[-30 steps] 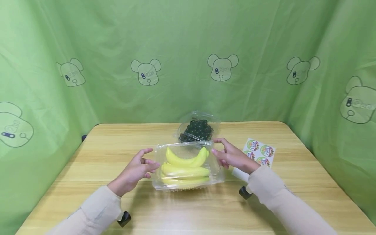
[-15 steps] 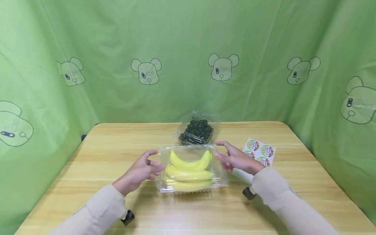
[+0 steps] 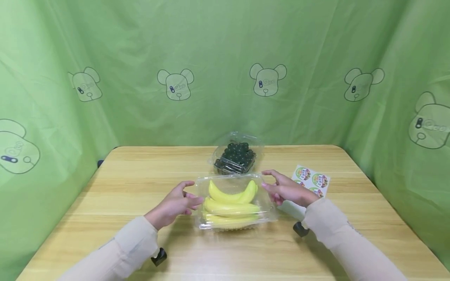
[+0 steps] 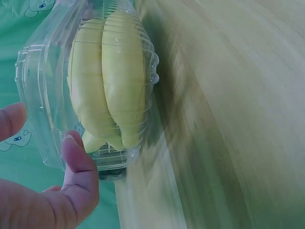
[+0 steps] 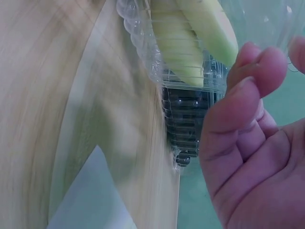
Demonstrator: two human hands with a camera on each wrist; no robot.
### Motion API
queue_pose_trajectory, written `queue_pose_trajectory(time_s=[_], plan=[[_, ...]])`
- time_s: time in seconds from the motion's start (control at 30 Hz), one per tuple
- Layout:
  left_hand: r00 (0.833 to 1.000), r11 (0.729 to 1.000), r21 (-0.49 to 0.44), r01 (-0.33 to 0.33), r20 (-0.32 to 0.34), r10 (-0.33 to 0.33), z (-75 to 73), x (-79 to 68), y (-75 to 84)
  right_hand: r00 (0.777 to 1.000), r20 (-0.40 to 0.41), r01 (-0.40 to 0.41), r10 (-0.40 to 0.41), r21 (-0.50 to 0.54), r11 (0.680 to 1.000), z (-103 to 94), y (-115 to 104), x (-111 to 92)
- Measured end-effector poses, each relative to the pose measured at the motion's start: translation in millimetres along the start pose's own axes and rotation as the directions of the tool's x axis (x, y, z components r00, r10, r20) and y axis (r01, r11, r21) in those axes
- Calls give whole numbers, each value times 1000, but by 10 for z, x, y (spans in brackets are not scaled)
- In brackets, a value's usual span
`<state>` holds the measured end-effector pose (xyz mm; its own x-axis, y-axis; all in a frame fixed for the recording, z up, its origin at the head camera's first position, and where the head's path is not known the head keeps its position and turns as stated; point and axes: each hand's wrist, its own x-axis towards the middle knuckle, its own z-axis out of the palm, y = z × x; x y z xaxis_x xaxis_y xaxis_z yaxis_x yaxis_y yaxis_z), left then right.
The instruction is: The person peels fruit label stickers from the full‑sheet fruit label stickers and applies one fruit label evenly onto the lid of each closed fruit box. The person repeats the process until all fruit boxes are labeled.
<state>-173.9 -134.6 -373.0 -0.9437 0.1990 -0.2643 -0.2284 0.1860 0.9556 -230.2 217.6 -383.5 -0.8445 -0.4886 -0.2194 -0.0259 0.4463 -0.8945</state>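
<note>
A clear plastic clamshell box (image 3: 266, 203) with several yellow bananas (image 3: 232, 210) inside is held between both hands in the head view, its lid facing me. My left hand (image 3: 177, 205) grips its left edge, thumb in front. At the upper right edge my right hand (image 3: 290, 191) holds the box, with the other fingers curled beside its wall. The left wrist view shows thumb and fingers (image 4: 78, 171) at the lid's rim and the knobbly bottom close over the table. Bent fingers (image 5: 233, 129) overlap the box's end in the right wrist view.
Behind it stands another clear box (image 3: 258, 146) with dark grapes (image 3: 239, 154). A white sheet of round fruit stickers (image 3: 320, 183) lies at the right, partly hidden by the right arm. The wooden table (image 3: 140, 171) ends at a green curtain (image 3: 225, 35).
Both hands have moved rightward together with the banana box, and its top edge now sits a little lower in the head view. The grape box and stickers stay put.
</note>
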Motion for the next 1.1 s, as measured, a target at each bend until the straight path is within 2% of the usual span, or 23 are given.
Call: queue_pose_trajectory(time_s=[0.7, 1.1], plan=[[999, 1000, -8, -8, 47, 8, 156, 27, -42, 1000, -14, -23, 23, 7, 1000, -106, 51, -91], [1000, 1000, 8, -1, -8, 1, 123, 64, -48, 1000, -19, 5, -3, 62, 998, -57, 109, 19]])
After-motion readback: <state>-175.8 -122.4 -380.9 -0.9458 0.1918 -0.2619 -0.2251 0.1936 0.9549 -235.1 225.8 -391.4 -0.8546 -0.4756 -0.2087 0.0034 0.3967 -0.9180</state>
